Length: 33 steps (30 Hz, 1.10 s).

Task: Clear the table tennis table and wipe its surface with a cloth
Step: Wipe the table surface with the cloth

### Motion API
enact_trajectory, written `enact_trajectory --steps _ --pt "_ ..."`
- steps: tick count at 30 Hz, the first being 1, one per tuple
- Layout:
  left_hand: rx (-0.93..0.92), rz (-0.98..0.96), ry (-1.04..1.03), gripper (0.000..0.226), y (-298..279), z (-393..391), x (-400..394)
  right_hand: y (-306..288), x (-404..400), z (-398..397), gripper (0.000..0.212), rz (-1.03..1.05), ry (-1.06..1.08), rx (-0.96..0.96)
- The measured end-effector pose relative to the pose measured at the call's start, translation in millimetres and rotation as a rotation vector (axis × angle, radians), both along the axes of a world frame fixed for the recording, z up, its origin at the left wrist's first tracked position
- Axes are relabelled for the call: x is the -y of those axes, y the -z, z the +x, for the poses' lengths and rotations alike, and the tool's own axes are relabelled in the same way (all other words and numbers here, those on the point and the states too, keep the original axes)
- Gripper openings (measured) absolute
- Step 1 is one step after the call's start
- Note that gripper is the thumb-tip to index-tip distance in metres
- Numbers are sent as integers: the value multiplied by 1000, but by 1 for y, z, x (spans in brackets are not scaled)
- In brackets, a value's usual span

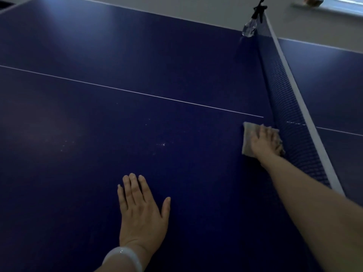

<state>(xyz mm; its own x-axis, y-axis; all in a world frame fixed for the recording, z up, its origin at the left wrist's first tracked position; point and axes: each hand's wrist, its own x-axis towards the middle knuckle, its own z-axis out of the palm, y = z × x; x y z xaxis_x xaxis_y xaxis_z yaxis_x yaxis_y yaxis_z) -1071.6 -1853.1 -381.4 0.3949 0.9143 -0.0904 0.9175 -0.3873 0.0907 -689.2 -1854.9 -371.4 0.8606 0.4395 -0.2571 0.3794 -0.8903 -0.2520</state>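
Observation:
The blue table tennis table (98, 118) fills the view, with a white centre line running across it. A pale folded cloth (247, 138) lies flat on the surface right beside the net (290, 122). My right hand (266, 141) presses down on the cloth with fingers spread toward the net. My left hand (141, 209) rests flat on the table nearer to me, fingers straight, holding nothing. Small pale specks (161, 144) dot the surface between the two hands.
A clear spray bottle (250, 27) with a black trigger head stands at the far end of the net, by the table's far edge. The net's white top band (306, 118) runs diagonally on the right. Grey floor lies beyond.

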Motion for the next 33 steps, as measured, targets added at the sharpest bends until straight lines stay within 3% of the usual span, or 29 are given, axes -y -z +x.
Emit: enact_trajectory --steps 2,4,9,12,15,18,21,23,26,28,33 --pt "-1 5 2 89 0 -1 0 -3 -39 1 61 63 57 -83" --pt "0 4 9 88 -1 0 0 -1 -84 -15 60 58 -40 -81" --pt "-30 -60 1 91 -1 2 -1 -4 -174 -141 61 -4 -476 -41" --pt "-49 -59 -7 93 1 1 -3 -2 -176 -231 63 -24 -851 0" --pt "-49 -41 -21 91 -1 2 -4 -1 -151 -252 62 6 -1039 -8" --pt "-27 -34 -23 93 -1 1 -2 -5 -122 -201 62 -5 -962 100" --pt "12 -31 -26 92 1 1 -1 -4 -78 -119 64 -92 -626 184" --pt "17 -41 -28 92 1 1 -1 -1 -45 -82 65 -101 -348 133" --pt "-19 -44 -26 91 2 2 -1 3 -31 -90 64 -100 -112 88" --pt "-34 -33 -28 92 1 4 -1 6 -46 -133 63 -78 -156 103" --pt "-23 -39 -33 93 1 4 -3 9 -65 -252 63 43 -820 158"
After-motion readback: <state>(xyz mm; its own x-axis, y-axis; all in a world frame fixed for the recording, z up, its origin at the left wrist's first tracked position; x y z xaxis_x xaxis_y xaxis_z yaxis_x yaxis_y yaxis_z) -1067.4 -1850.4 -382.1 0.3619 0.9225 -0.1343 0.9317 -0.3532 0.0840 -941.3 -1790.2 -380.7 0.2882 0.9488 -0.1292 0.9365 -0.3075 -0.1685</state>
